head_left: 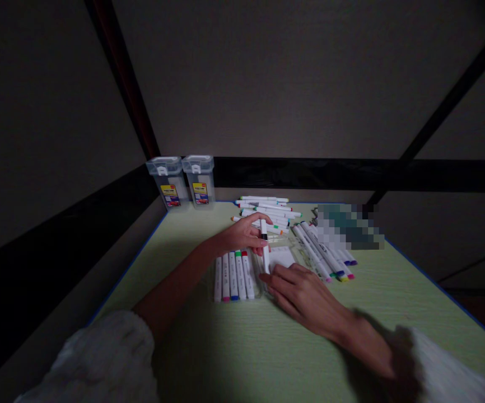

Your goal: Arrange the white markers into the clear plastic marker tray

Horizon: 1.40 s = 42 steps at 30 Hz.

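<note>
My left hand (248, 234) is closed on a white marker (265, 254) with a black band, its thumb and fingers around the upper part. The marker stands nearly upright over a clear plastic case. At its lower end, the fingers of my right hand (299, 291) are closed on it; the exact grip is partly hidden. Left of it, several white markers (234, 280) with coloured ends lie side by side in a clear tray (212, 300). Under and beyond my right fingers, a white insert (282, 256) shows in the clear case.
A loose pile of white markers (267, 207) lies at the table's back. More markers (320, 252) lie to the right, beside a pixelated dark object (347, 226). Two lidded clear boxes (169, 184) with yellow labels stand at the back left. The pale green table (225, 352) has blue edges.
</note>
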Each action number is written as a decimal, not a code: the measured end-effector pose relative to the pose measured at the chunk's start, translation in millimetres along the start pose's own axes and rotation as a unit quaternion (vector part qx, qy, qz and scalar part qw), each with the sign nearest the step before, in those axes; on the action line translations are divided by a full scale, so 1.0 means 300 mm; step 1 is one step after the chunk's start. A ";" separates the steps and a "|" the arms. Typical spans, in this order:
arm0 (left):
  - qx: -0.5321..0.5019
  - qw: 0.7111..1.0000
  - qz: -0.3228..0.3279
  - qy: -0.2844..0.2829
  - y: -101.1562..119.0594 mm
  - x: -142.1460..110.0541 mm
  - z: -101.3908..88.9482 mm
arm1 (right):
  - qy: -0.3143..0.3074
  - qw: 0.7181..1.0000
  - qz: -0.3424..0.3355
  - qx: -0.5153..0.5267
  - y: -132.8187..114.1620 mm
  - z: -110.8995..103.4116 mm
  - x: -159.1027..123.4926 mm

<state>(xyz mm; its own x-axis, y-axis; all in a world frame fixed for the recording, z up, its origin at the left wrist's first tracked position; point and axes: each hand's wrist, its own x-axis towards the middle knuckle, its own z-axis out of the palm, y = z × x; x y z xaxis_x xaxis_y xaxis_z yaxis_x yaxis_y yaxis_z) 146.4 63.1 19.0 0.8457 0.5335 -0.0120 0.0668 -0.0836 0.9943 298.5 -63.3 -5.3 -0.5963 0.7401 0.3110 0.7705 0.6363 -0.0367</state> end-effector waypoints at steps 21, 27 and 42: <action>0.031 0.991 -0.022 0.128 0.002 0.021 -0.002 | 0.041 0.999 -0.008 0.022 -0.001 0.020 -0.002; 0.044 0.982 -0.020 0.180 -0.016 0.036 -0.012 | 0.054 0.998 -0.007 0.029 0.003 0.021 -0.006; 0.175 0.961 0.006 0.212 -0.069 0.044 -0.048 | 0.024 0.999 0.037 0.032 -0.001 0.029 -0.004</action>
<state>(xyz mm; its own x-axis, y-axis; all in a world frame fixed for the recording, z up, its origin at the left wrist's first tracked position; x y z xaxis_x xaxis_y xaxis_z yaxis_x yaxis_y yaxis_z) 148.4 84.0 -0.3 0.5613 0.8192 0.1173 0.2956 -0.3309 0.8962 297.2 -62.4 -14.0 -0.5256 0.7756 0.3496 0.7955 0.5937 -0.1214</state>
